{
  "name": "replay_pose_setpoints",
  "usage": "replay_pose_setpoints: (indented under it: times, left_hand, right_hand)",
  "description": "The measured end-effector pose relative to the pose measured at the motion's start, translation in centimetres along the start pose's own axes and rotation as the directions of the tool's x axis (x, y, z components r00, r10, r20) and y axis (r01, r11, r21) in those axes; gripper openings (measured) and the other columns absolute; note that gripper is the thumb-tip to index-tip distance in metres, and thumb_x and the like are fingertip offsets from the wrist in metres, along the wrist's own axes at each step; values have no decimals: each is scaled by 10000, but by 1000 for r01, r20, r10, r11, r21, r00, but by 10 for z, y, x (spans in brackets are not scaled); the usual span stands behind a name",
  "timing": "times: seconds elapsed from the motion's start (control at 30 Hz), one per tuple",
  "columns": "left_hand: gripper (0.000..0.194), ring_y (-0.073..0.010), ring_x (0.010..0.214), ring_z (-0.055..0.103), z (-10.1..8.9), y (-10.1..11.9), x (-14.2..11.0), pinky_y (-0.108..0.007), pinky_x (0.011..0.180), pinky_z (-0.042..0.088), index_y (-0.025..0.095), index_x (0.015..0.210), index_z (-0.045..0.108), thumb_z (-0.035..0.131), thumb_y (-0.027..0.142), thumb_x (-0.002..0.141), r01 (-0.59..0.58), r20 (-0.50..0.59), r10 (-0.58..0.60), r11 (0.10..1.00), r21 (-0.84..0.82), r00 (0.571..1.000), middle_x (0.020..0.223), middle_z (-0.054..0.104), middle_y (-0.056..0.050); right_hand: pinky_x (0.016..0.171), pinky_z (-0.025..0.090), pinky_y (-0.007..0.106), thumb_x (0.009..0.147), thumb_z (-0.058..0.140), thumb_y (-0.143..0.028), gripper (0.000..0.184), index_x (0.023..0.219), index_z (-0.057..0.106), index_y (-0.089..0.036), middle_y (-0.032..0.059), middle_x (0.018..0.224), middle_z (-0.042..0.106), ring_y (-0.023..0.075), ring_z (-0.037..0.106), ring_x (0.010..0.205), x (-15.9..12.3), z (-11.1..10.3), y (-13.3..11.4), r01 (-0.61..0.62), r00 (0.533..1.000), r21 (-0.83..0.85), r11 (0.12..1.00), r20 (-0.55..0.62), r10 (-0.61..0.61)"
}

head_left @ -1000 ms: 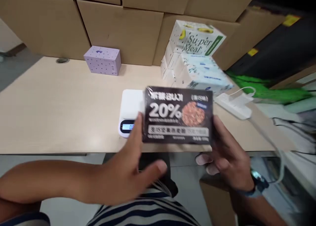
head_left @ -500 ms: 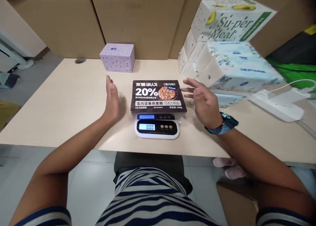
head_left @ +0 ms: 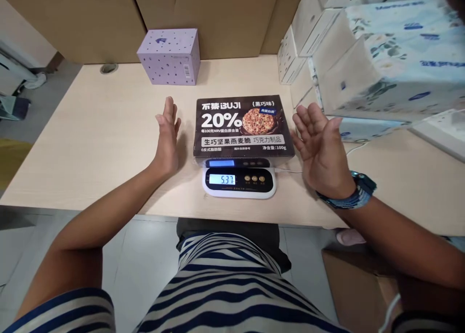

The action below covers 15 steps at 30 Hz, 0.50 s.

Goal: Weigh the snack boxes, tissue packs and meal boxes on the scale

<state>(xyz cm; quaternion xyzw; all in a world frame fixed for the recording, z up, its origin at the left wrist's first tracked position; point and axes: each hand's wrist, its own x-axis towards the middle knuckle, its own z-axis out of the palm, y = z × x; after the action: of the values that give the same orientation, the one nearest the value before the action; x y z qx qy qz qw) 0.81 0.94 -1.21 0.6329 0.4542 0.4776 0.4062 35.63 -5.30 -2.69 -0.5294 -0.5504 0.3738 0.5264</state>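
A dark brown snack box [head_left: 244,127] with a large "20%" and a round picture of a nutty snack lies flat on a small white kitchen scale [head_left: 240,193]. The lit display in front of the box reads about 5.37. To the left of the box, my left hand [head_left: 167,139] is open and upright, apart from it. My right hand [head_left: 321,149] is open too, palm turned up toward the box, its fingertips close to the right edge; whether they touch is hard to tell. A watch with a blue band circles my right wrist.
At the back stands a lilac dotted box [head_left: 170,61] against cardboard [head_left: 207,18]. Blue and white tissue packs [head_left: 407,56] and white boxes [head_left: 301,32] are stacked on the right. A cable runs rightward from the scale. An open carton [head_left: 352,289] sits below the table edge.
The scale's reading has gone from 0.00 to about 5.37. My right hand has turned its palm upward and spread. The view has tilted down and come closer.
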Motion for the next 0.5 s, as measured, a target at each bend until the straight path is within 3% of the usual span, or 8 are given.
replay_pose_setpoints:
  times: [0.2, 0.5]
  left_hand:
    - [1007, -278, 1828, 37, 0, -3, 1, -494, 1495, 138, 398, 1769, 304, 206, 997, 965, 40, -5, -40, 999, 14, 999, 1953, 108, 33]
    - [1148, -270, 1829, 45, -1, -2, -1, -494, 1496, 137, 400, 1785, 279, 171, 1081, 868, 46, -21, -45, 997, 62, 999, 1954, 94, 26]
  right_hand:
    - [1460, 291, 518, 1066, 175, -867, 840, 1791, 285, -458, -44, 1914, 269, 211, 230, 1789, -1, 2, -3, -12, 1000, 0, 1000, 9, 12]
    - [1462, 278, 531, 1071, 205, -857, 804, 1771, 330, -482, -72, 1897, 309, 202, 247, 1783, -2, 2, -2, -9, 1000, 20, 1000, -5, 9]
